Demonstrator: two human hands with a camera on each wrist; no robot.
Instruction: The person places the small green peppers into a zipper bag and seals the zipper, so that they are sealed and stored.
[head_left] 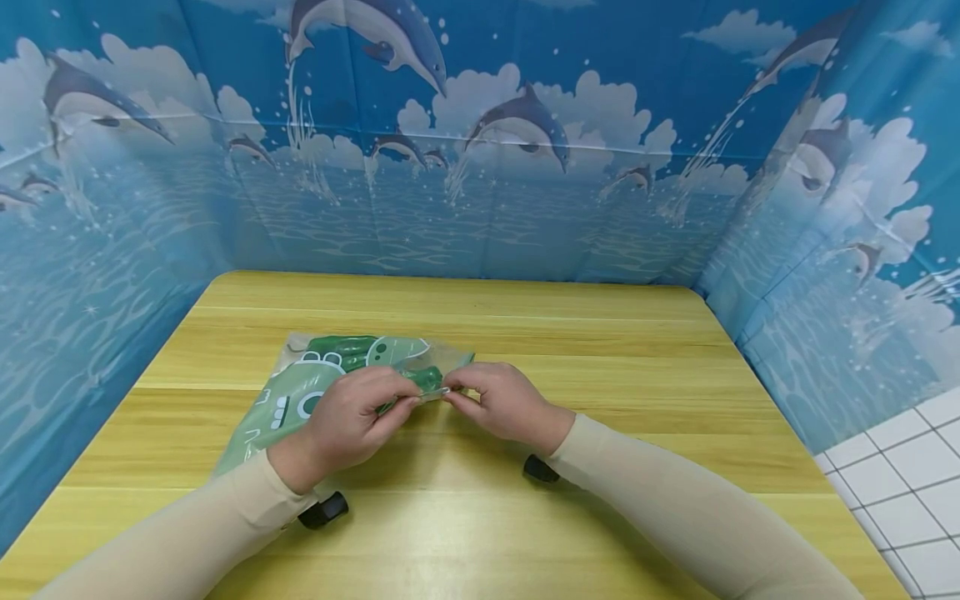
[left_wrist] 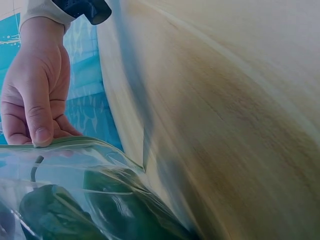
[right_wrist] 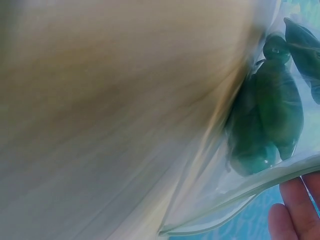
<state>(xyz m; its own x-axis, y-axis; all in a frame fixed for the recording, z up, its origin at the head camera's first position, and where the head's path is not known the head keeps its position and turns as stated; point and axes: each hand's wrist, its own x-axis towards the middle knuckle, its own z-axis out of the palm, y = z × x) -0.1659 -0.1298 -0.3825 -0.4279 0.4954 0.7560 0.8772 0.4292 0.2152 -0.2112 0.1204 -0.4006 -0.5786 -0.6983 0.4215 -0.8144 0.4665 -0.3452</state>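
A clear zip bag [head_left: 288,400] printed with pale green cartoon shapes lies on the table at left of centre. Green items [head_left: 341,350] show through its plastic; in the right wrist view these green items [right_wrist: 277,102] look smooth, plump and elongated, one with a small round end. My left hand [head_left: 348,421] pinches the bag's opening edge between thumb and fingertips. Close beside it, my right hand [head_left: 510,404] pinches the same edge near its right corner. The left wrist view shows a thumb pressed on the seal strip [left_wrist: 75,141].
The wooden table [head_left: 600,517] extends around the bag. Black wrist devices [head_left: 324,510] sit under both sleeves. A dolphin-print curtain [head_left: 480,208] borders the table's back and sides, with white floor tiles [head_left: 892,475] at the right.
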